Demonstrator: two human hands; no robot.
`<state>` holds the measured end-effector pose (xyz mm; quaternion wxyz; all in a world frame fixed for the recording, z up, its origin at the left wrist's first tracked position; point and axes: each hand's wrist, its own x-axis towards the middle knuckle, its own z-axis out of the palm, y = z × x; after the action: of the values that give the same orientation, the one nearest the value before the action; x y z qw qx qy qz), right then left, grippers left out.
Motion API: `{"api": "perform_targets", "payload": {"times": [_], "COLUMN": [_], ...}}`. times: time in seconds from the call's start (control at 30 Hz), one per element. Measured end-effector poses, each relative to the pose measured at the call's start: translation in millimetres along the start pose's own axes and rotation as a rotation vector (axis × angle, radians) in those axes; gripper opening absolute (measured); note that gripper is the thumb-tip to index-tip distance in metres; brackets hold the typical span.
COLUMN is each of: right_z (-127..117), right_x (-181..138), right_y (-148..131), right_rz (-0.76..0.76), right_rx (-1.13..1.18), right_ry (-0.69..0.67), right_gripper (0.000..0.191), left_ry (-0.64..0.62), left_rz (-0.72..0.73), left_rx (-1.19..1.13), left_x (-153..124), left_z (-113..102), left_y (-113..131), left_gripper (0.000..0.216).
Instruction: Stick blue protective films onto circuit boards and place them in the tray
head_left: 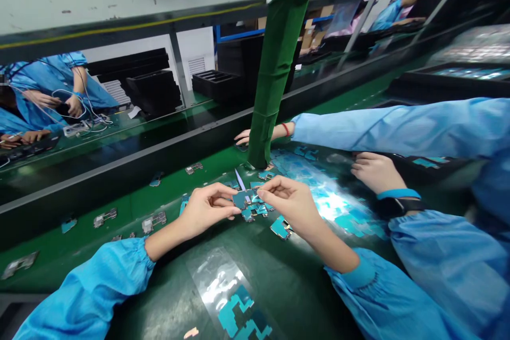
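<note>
Between my two hands is a small circuit board (239, 200), pinched at its left end by my left hand (207, 206). My right hand (287, 199) has thumb and forefinger closed at the board's right end; whether a bit of film is also in that pinch is too small to tell. Under and behind the held board lie several more circuit boards (261, 209) with blue film. A pointed purple tool (239, 179) sticks up just behind them. One blue-covered board (281, 228) rests below my right wrist. Nearer me is a clear sheet (217, 271) carrying blue film pieces (236, 312).
A post wrapped in green (272, 77) rises behind my hands. On the right, a co-worker's arms (382, 170) reach over film sheets (330, 196). Loose boards (153, 221) lie along the green belt (131, 194) at left. More people (51, 90) sit across the line.
</note>
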<state>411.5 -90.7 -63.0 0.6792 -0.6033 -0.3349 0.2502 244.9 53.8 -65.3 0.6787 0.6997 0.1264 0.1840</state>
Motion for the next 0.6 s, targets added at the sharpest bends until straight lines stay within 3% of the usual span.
{"api": "perform_targets", "payload": {"times": [0.6], "right_z": [1], "right_x": [1], "right_y": [0], "right_rz": [0.002], "right_rx": [-0.012], "right_ry": [0.004], "right_gripper": [0.033], "left_ry": [0.081], "left_rz": [-0.065], "left_rx": [-0.113], "left_x": [1], "left_z": [13], "left_y": [6], "left_gripper": [0.043]}}
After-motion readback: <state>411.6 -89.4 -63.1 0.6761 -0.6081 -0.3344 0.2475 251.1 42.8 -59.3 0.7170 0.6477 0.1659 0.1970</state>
